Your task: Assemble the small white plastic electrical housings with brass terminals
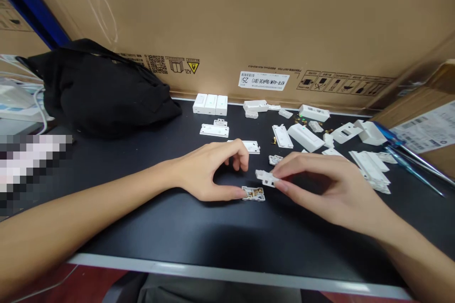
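Observation:
Between thumb and fingertips, my right hand (320, 182) pinches a small white plastic part (266, 178) with square openings, held just above the table. Below and left of it, a small white plastic base with brass contacts (254, 193) lies on the black surface. The thumb tip of my left hand (213, 170) touches or nearly touches that base's left edge. Its fingers are curled and well apart from the thumb, with nothing held. Another small white part (275, 159) lies just beyond my right fingertips. Behind my left hand is a flat white plate (249, 146), partly hidden.
White cases (210, 104) stand in a row at the back. Loose white housings (305, 137) and stacked plates (371, 170) lie right, near a screwdriver (426, 163) and blue tweezers (414, 170). A black bag (103, 90) sits left; a large cardboard box (227, 23) forms the back wall.

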`<state>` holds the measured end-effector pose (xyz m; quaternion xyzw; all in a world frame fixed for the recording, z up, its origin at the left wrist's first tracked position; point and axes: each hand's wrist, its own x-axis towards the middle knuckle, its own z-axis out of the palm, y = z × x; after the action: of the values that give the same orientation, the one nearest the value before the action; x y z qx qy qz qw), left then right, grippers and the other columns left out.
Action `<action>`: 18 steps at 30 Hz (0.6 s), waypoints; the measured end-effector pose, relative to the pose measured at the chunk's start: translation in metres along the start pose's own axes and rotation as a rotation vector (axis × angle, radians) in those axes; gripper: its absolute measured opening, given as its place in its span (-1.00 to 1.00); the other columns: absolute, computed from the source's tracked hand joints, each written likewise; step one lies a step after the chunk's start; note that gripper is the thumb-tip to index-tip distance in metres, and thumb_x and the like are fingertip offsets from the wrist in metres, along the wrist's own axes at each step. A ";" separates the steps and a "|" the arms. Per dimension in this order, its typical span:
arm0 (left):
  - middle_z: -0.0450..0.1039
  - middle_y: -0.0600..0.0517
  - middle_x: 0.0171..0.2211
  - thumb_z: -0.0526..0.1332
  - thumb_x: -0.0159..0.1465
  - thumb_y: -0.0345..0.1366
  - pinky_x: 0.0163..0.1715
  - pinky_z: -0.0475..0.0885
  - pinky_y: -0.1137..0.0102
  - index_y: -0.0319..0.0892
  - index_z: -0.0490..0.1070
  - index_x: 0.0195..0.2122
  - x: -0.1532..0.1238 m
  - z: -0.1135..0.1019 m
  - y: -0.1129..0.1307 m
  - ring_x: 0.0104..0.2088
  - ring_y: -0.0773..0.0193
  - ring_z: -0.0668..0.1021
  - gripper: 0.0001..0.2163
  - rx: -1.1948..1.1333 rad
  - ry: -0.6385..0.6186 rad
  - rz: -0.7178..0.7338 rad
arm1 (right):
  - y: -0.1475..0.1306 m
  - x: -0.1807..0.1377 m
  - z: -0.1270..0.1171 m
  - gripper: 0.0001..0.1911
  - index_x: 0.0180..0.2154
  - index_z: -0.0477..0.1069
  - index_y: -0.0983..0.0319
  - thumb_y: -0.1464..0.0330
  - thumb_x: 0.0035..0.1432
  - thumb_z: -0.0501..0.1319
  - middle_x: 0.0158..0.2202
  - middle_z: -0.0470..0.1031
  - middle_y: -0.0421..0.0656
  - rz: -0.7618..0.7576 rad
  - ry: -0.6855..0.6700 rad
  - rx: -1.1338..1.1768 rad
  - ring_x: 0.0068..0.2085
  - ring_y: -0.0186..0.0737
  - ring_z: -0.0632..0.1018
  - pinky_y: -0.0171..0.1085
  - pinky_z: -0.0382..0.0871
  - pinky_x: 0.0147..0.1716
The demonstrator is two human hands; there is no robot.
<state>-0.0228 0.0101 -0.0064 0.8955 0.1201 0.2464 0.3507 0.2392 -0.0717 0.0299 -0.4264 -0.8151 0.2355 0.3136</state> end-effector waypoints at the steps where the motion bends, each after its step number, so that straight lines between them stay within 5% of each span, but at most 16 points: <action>1: 0.48 0.01 -0.15 0.42 0.21 -0.14 -0.19 0.44 0.34 -0.13 0.30 -0.10 0.000 0.000 0.000 -0.21 0.26 0.52 -0.63 0.013 -0.026 -0.006 | 0.000 -0.002 0.002 -0.96 -0.24 0.60 0.16 0.39 0.24 0.36 -0.27 0.65 -0.17 -0.040 0.000 -0.027 -0.27 -0.27 0.63 -0.33 0.52 -0.24; 18: 0.57 -0.02 -0.18 0.39 0.31 -0.22 -0.17 0.48 0.38 -0.17 0.45 -0.08 0.001 0.003 -0.006 -0.21 0.26 0.56 -0.76 0.074 -0.113 0.158 | -0.002 -0.007 0.021 -0.86 -0.18 0.56 0.23 0.52 0.29 0.26 -0.19 0.63 -0.13 -0.262 -0.073 -0.195 -0.18 -0.28 0.63 -0.34 0.52 -0.11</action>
<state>-0.0207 0.0133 -0.0126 0.9270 0.0384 0.2179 0.3030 0.2261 -0.0808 0.0146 -0.3359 -0.8936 0.1280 0.2688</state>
